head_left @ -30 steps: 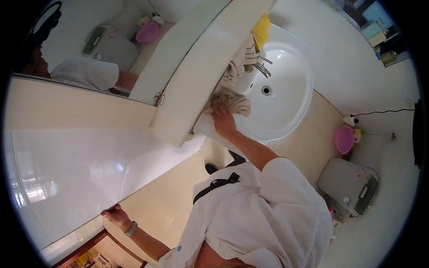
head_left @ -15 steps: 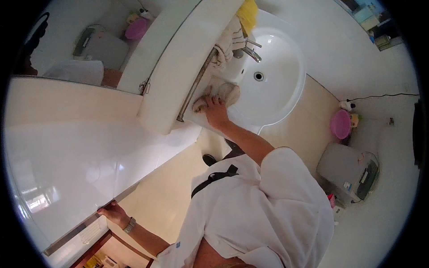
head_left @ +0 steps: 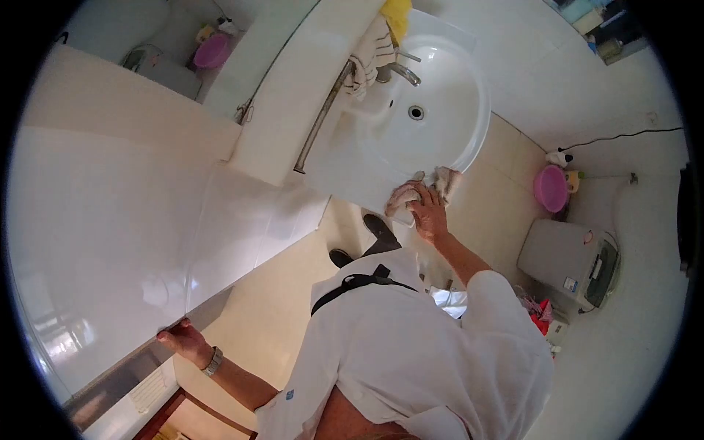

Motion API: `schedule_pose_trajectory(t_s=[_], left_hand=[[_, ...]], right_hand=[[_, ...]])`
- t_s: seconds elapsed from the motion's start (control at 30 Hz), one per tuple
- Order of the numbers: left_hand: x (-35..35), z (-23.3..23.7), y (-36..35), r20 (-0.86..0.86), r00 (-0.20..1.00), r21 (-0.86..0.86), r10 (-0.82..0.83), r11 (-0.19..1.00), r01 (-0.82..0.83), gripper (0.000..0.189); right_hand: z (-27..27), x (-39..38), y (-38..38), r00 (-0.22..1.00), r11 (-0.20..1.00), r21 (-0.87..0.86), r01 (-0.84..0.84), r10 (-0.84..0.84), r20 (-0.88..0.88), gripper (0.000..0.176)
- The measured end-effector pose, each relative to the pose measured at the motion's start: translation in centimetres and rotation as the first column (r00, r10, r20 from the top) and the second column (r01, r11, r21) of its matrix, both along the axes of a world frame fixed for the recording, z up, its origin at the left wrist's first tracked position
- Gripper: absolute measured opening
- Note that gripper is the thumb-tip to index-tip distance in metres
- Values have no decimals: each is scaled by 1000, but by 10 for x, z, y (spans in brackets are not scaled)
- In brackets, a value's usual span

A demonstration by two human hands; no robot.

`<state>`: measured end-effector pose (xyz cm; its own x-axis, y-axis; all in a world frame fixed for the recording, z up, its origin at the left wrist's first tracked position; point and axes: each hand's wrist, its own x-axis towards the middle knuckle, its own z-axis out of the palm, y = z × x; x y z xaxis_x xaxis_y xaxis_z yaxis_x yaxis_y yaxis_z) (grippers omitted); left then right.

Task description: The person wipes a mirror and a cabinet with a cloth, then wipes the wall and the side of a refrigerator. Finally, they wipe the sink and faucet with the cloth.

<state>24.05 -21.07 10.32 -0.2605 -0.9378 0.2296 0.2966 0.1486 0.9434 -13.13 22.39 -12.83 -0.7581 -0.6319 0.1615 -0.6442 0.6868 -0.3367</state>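
Observation:
Near the front corner of the white washbasin (head_left: 458, 88), my right hand (head_left: 430, 216) presses a crumpled, stained pale cloth (head_left: 403, 198) against the rim. Its fingers are bent over the cloth, and part of the cloth hangs past the basin's edge. On the left, my left hand (head_left: 188, 343), with a metal watch at the wrist, grips the edge of the glossy white wall (head_left: 110, 242). Some of its fingers are hidden behind that edge. A metal tap (head_left: 403, 72) rises at the back of the basin, above the drain (head_left: 416, 112).
A striped towel (head_left: 370, 62) and a yellow cloth (head_left: 397, 18) lie behind the tap. A rusty metal rail (head_left: 323, 121) runs along the back edge below a mirror (head_left: 176, 44). A pink basin (head_left: 551, 188) and a grey washing machine (head_left: 561, 257) stand on the right.
My right hand has moved the cloth from the basin's back left counter to its front rim. My left hand stays at the wall edge. The view has shifted slightly.

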Motion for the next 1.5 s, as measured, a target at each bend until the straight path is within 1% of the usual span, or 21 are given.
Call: schedule_pose_trajectory(t_s=[0.13, 0.2, 0.4, 0.47, 0.53, 0.57, 0.63, 0.67, 0.77, 0.83, 0.87, 0.93, 0.97, 1.03, 1.13, 1.2, 1.23, 1.37, 1.4, 1.47, 1.5], left_hand=[[-9, 5, 5, 0, 1000, -2, -23, 1000, 23, 40], [-8, 6, 6, 20, 999, -2, -25, 1000, 25, 39], [1, -2, 1, 9, 1000, -13, -3, 1000, 3, 42], [-6, 1, 7, 56, 992, -41, 114, 993, -112, 43], [-6, 4, 8, 82, 989, -49, 121, 992, -117, 43], [-7, 5, 10, 104, 987, -55, 122, 992, -116, 44], [-26, 17, 23, 105, 980, -45, 171, 985, -167, 45], [-33, 20, 29, 104, 971, -36, 216, 976, -213, 46], [-26, 14, 27, 93, 976, -4, 196, 981, -196, 51], [-13, 9, 21, 101, 979, 0, 177, 984, -178, 51], [-20, 13, 25, 99, 983, 4, 155, 988, -156, 50], [-35, 21, 33, 100, 977, -3, 187, 982, -188, 50], [-43, 25, 38, 101, 970, -8, 223, 975, -223, 50], [-33, 21, 32, 117, 970, -16, 215, 977, -215, 49], [-18, 16, 19, 123, 964, -3, 236, 971, -237, 42], [-16, 16, 19, 171, 977, -57, 130, 991, -122, 41], [-26, 16, 23, 147, 940, -35, 308, 951, -306, 40], [-49, 34, 44, 206, 902, -48, 379, 925, -377, 43], [-49, 37, 44, 199, 901, -39, 385, 922, -385, 43], [-44, 37, 45, 233, 905, -86, 357, 934, -346, 41], [-42, 35, 43, 253, 904, -170, 345, 936, -309, 39]], right_hand=[[0, 9, -41, 998, 994, 96, 45, -40, -52, 18], [-4, 14, -68, 989, 988, 51, -144, 141, 49, 20], [0, 1, -166, 945, 947, -2, -322, 321, 62, 26], [-3, -18, -194, 923, 924, -44, -379, 381, 53, 27], [-13, -40, -214, 911, 975, -167, -146, 198, 361, 31], [-13, -53, -216, 909, 974, -168, -151, 204, 365, 31], [-6, -80, -217, 965, 917, -382, 119, -17, 261, 37], [3, -95, -213, 965, 919, -377, 114, -12, 263, 37], [10, -123, -203, 951, 871, -426, 243, -127, 282, 39], [-11, -123, -206, 952, 939, -277, 202, -122, 281, 50], [-13, -118, -204, 951, 939, -278, 205, -123, 284, 50], [-17, -103, -198, 990, 991, 24, -132, 130, 59, 56], [-11, -99, -196, 989, 991, 23, -134, 132, 58, 56], [2, -91, -192, 943, 950, 117, -291, 264, 204, 55], [9, -82, -178, 936, 931, 169, -323, 287, 204, 53], [3, -72, -154, 919, 913, 156, -378, 349, 184, 52], [0, -66, -141, 900, 893, 144, -426, 402, 168, 52], [20, -25, -83, 894, 866, 225, -447, 430, 125, 53], [25, -16, -71, 898, 867, 237, -438, 407, 168, 52], [22, 3, -55, 903, 869, 262, -420, 374, 210, 52], [12, 8, -48, 925, 899, 223, -378, 356, 132, 53]])
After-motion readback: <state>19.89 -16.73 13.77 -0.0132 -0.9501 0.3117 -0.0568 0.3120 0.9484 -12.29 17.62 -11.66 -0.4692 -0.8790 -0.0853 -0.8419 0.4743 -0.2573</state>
